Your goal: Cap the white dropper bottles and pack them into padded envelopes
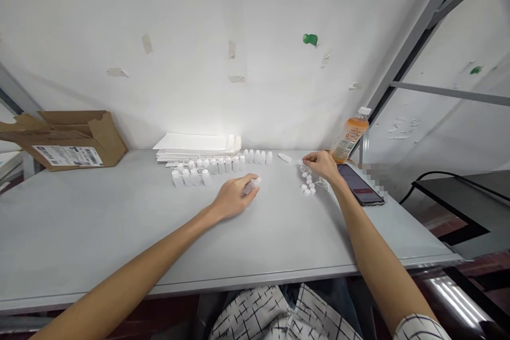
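My left hand (235, 195) is closed around a small translucent white bottle (252, 186) near the middle of the table. Over a loose group of white caps (307, 189) on the right, my right hand (322, 163) has its fingertips pinched together at a small white cap (300, 163). Thin white loops (324, 185) lie beside the caps. Several small white bottles (191, 176) stand in rows left of and behind my left hand. One more bottle (284, 158) lies on its side near the wall, between my hands.
An open cardboard box (75, 143) sits at the back left. A stack of white sheets (197, 146) lies behind the bottles. On the right, an orange drink bottle (350, 135) leans near a phone (360, 186). The table's front edge (255, 279) runs before my lap.
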`<state>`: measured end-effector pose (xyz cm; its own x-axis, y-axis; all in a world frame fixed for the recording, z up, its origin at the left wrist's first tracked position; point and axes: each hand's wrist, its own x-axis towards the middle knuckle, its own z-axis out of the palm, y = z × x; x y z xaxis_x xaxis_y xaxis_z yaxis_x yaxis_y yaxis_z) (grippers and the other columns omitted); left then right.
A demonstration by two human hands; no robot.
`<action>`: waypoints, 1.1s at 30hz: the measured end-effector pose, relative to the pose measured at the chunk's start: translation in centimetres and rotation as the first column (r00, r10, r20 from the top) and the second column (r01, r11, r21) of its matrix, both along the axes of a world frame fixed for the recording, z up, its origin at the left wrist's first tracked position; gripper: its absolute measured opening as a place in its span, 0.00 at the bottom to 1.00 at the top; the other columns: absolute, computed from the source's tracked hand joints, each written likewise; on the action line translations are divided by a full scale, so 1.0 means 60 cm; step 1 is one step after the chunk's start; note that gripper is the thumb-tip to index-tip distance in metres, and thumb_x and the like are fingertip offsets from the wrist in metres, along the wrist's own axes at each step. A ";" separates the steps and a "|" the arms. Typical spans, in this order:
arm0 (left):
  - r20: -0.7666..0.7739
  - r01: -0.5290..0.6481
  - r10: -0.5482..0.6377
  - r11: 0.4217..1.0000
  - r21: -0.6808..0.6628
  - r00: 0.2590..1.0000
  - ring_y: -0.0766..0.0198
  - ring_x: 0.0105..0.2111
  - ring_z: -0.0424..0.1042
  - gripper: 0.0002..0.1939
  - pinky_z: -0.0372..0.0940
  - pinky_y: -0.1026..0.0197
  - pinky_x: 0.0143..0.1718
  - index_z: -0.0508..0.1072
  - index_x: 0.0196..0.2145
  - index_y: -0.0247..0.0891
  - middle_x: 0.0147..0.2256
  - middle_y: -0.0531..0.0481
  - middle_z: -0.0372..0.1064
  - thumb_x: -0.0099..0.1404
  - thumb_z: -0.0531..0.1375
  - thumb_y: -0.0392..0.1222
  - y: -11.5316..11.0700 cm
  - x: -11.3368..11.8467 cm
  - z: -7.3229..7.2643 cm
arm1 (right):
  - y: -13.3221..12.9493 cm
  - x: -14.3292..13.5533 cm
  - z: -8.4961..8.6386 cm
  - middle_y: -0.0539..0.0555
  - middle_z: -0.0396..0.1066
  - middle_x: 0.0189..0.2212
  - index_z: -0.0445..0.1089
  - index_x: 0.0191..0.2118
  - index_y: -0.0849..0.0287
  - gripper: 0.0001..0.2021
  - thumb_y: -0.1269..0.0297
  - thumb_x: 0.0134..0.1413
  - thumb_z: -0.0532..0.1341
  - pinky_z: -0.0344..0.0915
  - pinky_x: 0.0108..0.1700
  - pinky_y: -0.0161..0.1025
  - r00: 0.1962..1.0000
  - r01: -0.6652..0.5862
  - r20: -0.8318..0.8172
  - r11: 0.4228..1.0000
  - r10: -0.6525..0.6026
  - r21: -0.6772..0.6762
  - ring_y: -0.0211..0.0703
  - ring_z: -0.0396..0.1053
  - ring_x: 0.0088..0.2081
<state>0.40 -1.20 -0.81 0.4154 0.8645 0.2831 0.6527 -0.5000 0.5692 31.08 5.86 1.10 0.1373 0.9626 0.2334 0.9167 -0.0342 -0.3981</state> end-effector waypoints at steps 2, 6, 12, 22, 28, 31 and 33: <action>-0.004 0.002 -0.002 1.000 0.000 1.000 0.63 0.24 0.68 0.18 0.59 0.61 0.31 0.71 0.49 0.41 0.29 0.53 0.72 0.67 0.52 0.49 -0.001 0.000 0.001 | 0.003 0.002 -0.004 0.54 0.79 0.28 0.80 0.35 0.61 0.12 0.66 0.50 0.59 0.61 0.32 0.34 0.999 -0.034 -0.027 0.999 0.034 0.007 0.44 0.74 0.34; -0.018 -0.003 0.003 1.000 0.005 1.000 0.62 0.25 0.69 0.18 0.60 0.60 0.32 0.72 0.49 0.40 0.30 0.52 0.73 0.67 0.52 0.50 -0.002 0.001 0.002 | 0.008 0.004 -0.012 0.54 0.77 0.26 0.78 0.32 0.62 0.10 0.68 0.50 0.59 0.60 0.30 0.33 0.996 -0.069 -0.051 0.997 0.069 0.018 0.42 0.72 0.31; 0.055 0.006 -0.009 0.999 0.044 0.998 0.60 0.33 0.72 0.18 0.64 0.60 0.34 0.74 0.47 0.38 0.42 0.47 0.76 0.69 0.52 0.50 -0.002 0.002 -0.001 | 0.000 -0.008 0.006 0.57 0.78 0.33 0.75 0.35 0.62 0.11 0.66 0.55 0.56 0.64 0.38 0.37 0.994 -0.056 -0.088 0.986 0.071 0.157 0.44 0.73 0.36; 0.251 0.005 -0.007 1.000 0.009 0.968 0.59 0.42 0.72 0.19 0.67 0.59 0.42 0.72 0.53 0.40 0.51 0.46 0.72 0.72 0.49 0.48 -0.002 0.002 0.013 | -0.086 -0.174 0.021 0.53 0.75 0.28 0.73 0.35 0.58 0.08 0.66 0.58 0.56 0.66 0.30 0.35 0.764 -0.501 -0.203 0.761 0.613 0.412 0.42 0.72 0.31; 0.302 -0.009 0.011 1.000 -0.007 0.953 0.57 0.46 0.72 0.18 0.67 0.57 0.46 0.73 0.52 0.39 0.50 0.46 0.72 0.71 0.51 0.47 -0.005 0.001 0.018 | -0.093 -0.196 -0.002 0.54 0.72 0.28 0.72 0.35 0.58 0.09 0.68 0.61 0.54 0.65 0.29 0.37 0.744 -0.537 -0.098 0.680 0.660 0.499 0.41 0.69 0.30; 0.299 -0.025 0.028 1.000 -0.013 0.954 0.56 0.46 0.72 0.19 0.67 0.56 0.47 0.73 0.52 0.35 0.49 0.43 0.73 0.70 0.51 0.46 -0.003 0.002 0.014 | -0.095 -0.198 -0.003 0.54 0.72 0.28 0.72 0.35 0.57 0.09 0.68 0.61 0.54 0.65 0.29 0.37 0.736 -0.551 -0.087 0.669 0.671 0.498 0.40 0.68 0.29; 0.298 -0.030 0.032 0.999 -0.013 0.954 0.55 0.47 0.72 0.20 0.68 0.55 0.47 0.72 0.52 0.34 0.50 0.42 0.73 0.70 0.51 0.46 -0.002 0.002 0.012 | -0.098 -0.202 -0.002 0.54 0.72 0.28 0.73 0.36 0.57 0.09 0.67 0.61 0.54 0.65 0.28 0.36 0.727 -0.555 -0.104 0.670 0.679 0.493 0.40 0.69 0.29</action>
